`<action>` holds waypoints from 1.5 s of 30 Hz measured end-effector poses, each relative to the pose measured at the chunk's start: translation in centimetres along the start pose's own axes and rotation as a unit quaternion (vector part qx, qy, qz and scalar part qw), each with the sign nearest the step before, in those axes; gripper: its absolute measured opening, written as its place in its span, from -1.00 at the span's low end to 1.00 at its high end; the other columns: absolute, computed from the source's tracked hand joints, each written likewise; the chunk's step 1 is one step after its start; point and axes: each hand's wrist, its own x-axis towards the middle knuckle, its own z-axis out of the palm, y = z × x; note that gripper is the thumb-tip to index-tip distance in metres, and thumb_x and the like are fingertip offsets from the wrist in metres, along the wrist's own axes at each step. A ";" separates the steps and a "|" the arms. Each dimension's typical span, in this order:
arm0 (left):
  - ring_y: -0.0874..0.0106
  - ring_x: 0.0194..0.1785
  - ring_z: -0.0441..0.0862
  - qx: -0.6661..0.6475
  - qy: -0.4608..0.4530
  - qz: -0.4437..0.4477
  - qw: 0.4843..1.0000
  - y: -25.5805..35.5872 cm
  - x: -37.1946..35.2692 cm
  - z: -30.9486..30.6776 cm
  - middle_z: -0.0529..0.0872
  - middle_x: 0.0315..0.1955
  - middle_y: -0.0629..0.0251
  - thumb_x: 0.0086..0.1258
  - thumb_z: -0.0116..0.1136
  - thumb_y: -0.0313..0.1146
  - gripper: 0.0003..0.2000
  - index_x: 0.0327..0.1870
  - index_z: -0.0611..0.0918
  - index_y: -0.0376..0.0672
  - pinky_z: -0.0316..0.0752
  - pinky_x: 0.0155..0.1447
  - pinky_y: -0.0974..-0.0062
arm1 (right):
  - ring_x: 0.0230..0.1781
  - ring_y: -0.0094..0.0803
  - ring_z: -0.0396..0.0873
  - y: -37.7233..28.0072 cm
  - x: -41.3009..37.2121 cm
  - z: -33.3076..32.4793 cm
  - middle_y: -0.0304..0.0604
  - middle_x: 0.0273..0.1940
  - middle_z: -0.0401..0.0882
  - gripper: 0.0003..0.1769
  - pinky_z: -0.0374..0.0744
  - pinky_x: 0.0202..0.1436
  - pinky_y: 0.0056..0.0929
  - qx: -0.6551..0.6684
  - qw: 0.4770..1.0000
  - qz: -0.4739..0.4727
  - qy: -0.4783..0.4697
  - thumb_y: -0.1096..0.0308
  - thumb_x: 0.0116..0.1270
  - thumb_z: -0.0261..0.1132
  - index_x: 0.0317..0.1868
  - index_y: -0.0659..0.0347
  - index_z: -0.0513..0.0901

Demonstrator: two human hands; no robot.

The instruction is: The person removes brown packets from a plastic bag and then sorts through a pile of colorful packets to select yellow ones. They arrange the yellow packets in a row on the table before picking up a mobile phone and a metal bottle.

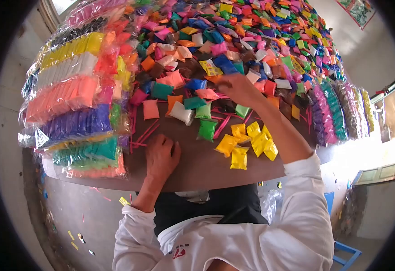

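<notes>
My right hand (239, 90) reaches into the near edge of a big pile of small coloured packets (269, 56). Its fingertips point down and left, close to an orange packet (213, 79) and a blue packet (196, 84); whether they grip anything is hidden. My left hand (162, 152) rests on the brown table (193, 167) with its fingers curled in and nothing showing in them. Thin pink sticks (148, 134) lie beside it. Below my right forearm sit several yellow packets (239, 157) in a loose group. A green packet (207, 129) and a white packet (181, 113) lie between my hands.
Tall stacks of clear bags with packets sorted by colour (66, 92) stand at the table's left side. More long bags (337, 110) hang over the right edge. A blue stool frame (347, 255) is on the floor at lower right. Scraps litter the floor at left.
</notes>
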 end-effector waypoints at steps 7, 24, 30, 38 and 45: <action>0.07 -0.34 0.57 -0.042 0.030 0.012 0.999 -0.2 0.2 0.0 0.55 -0.42 0.11 0.20 0.28 -0.39 -0.85 -0.50 0.58 -0.24 0.47 -0.28 0.12 | 0.07 0.03 0.62 2.9 16.9 3.4 0.09 0.06 0.65 -0.63 0.57 0.15 -0.13 -0.078 0.988 -0.026 0.134 0.31 0.36 0.21 0.15 0.17 0.61; 0.09 -0.39 0.56 -0.084 -0.001 0.001 0.997 -1.4 0.6 0.5 0.56 -0.48 0.13 0.21 0.29 -0.42 -0.81 -0.57 0.55 -0.21 0.47 -0.30 0.14 | 0.07 0.01 0.65 7.9 27.6 7.7 -0.02 0.00 0.72 -0.56 0.56 0.12 -0.15 -0.042 0.970 0.132 0.199 0.11 0.31 0.28 0.18 0.00 0.64; 0.05 -0.35 0.56 -0.103 -0.026 -0.051 0.993 -0.9 0.3 0.0 0.56 -0.43 0.11 0.21 0.29 -0.43 -0.85 -0.49 0.56 -0.22 0.47 -0.26 0.12 | -0.10 -0.31 0.72 7.0 23.3 4.3 -0.06 -0.12 0.73 -0.68 0.61 -0.16 -0.35 0.342 0.920 0.100 0.164 0.25 0.41 0.23 -0.02 0.35 0.67; 0.01 -0.29 0.57 -0.065 -0.012 -0.018 0.998 -0.9 0.0 0.3 0.56 -0.39 0.08 0.29 0.24 -0.37 -0.82 -0.48 0.56 -0.23 0.45 -0.20 0.10 | -0.07 -0.25 0.72 3.4 4.3 -0.2 -0.03 0.09 0.66 -0.67 0.68 -0.08 -0.37 0.597 0.789 0.146 -0.027 0.34 0.50 0.14 0.17 0.31 0.53; -0.01 -0.32 0.54 -0.041 0.024 0.048 0.998 -0.4 0.0 -0.1 0.54 -0.41 0.05 0.44 0.14 -0.33 -0.76 -0.45 0.55 -0.25 0.41 -0.21 0.07 | -0.19 -0.33 0.74 -1.3 -11.3 1.9 -0.08 -0.09 0.72 -0.74 0.71 -0.15 -0.43 0.550 0.807 0.215 0.015 0.33 0.46 0.23 0.00 0.35 0.61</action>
